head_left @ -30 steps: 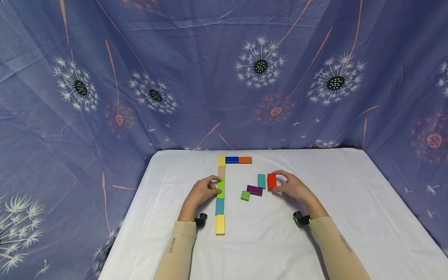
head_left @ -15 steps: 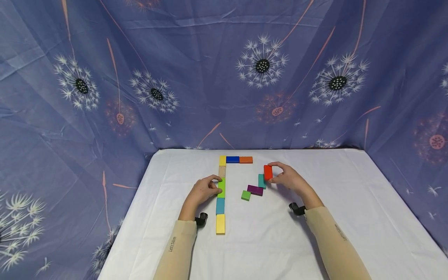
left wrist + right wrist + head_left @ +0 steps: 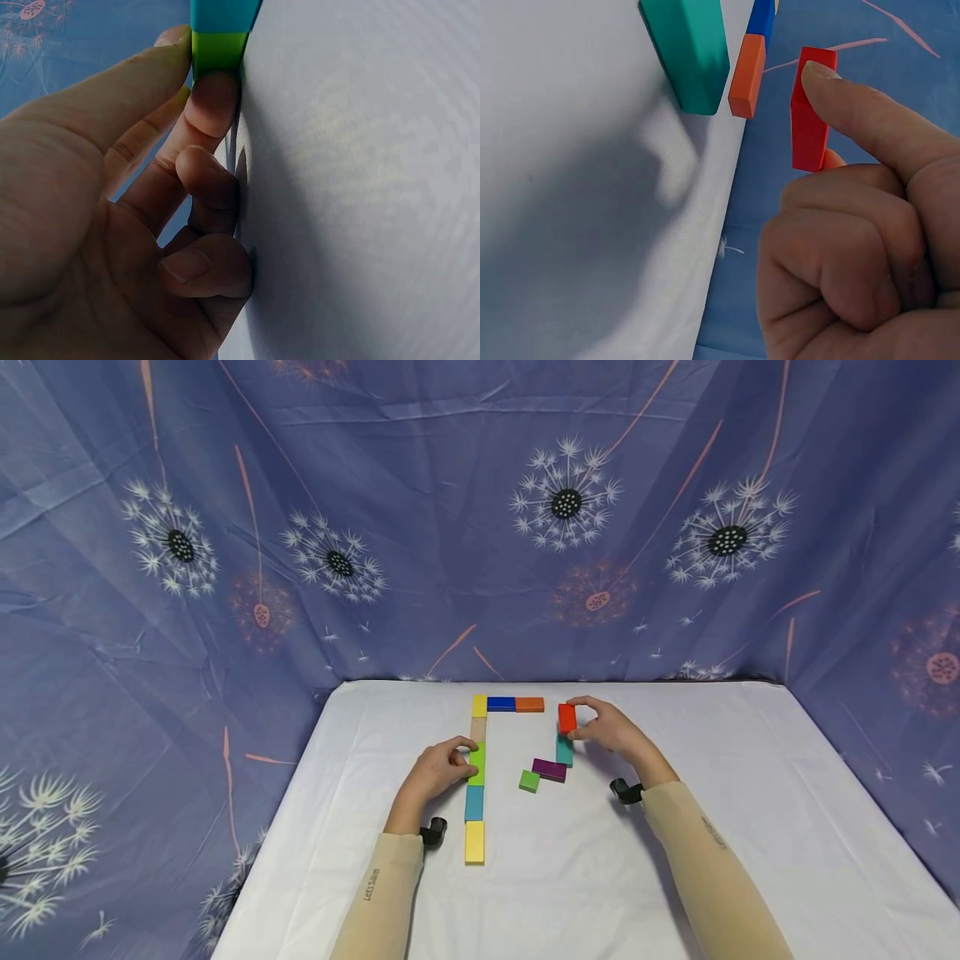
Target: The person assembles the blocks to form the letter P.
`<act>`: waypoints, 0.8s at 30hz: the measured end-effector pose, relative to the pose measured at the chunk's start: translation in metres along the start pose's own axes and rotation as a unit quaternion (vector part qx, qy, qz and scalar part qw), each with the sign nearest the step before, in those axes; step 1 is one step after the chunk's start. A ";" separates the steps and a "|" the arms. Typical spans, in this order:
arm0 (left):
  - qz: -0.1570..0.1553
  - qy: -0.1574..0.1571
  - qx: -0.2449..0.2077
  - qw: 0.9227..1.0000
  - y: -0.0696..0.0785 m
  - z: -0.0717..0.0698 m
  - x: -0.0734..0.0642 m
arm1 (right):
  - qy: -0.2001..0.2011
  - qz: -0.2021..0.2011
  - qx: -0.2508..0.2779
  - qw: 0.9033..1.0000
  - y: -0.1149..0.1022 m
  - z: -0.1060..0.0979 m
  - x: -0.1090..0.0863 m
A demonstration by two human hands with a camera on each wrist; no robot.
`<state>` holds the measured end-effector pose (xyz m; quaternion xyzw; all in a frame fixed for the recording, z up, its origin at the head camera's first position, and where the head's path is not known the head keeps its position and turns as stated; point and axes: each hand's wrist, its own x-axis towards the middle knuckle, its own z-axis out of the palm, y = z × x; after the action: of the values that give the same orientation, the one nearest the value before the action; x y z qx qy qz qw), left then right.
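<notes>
My right hand (image 3: 611,728) pinches a red block (image 3: 567,718) between thumb and finger. In the right wrist view the red block (image 3: 808,112) is lifted off the white cloth, its other fingers curled below it. A teal block (image 3: 565,752) lies just under it on the cloth. My left hand (image 3: 437,768) holds a lime green block (image 3: 477,765) in the column, thumb and forefinger on its left side. In the left wrist view the fingers overlap most of that lime green block (image 3: 217,51).
The column also has a yellow block (image 3: 480,706), a wooden one (image 3: 478,730), a light blue one (image 3: 474,803) and a near yellow one (image 3: 475,843). Dark blue (image 3: 501,703) and orange (image 3: 529,704) blocks extend right. Purple (image 3: 550,770) and small green (image 3: 529,782) blocks lie loose.
My right hand has carried the red block away from me and leftward, from right of the teal block to beyond its far end. The left hand has stayed at the lime green block.
</notes>
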<state>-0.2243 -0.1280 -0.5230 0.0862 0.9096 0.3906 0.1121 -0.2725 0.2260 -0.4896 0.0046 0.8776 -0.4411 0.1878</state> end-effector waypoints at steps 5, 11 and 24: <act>-0.001 0.000 0.005 1.000 0.000 0.000 0.000 | -0.002 0.007 -0.006 1.000 -0.004 -0.001 0.009; -0.004 0.000 0.003 1.000 0.000 0.001 0.000 | 0.002 0.013 0.004 1.000 -0.003 0.000 0.021; 0.003 0.001 0.007 1.000 -0.002 0.001 0.001 | 0.003 0.015 -0.009 1.000 0.002 0.004 0.037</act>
<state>-0.2253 -0.1284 -0.5257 0.0895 0.9122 0.3845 0.1092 -0.3046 0.2183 -0.5062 0.0176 0.8818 -0.4304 0.1918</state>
